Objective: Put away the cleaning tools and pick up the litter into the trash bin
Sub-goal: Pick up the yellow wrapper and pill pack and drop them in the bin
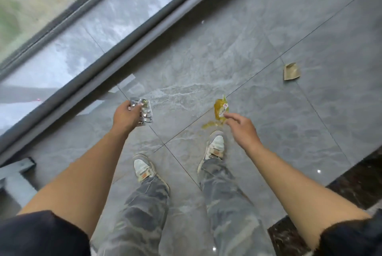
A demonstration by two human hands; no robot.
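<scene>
Left hand point(126, 114) grips a silver wrapper point(146, 114); open right hand point(241, 129) nears the yellow packet point(220, 108), likely light, floppy, sticky: pinch its top.

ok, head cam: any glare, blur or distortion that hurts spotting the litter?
Head view: wide-angle stretch, forearms balloon toward the bottom corners; glass at upper left is smeared with blur; soft sheen on the floor, point glints on the dark strip at lower right; yellow wrapper and brown packet read clearly; silver wrapper in the left hand glints, detail lost.
</scene>
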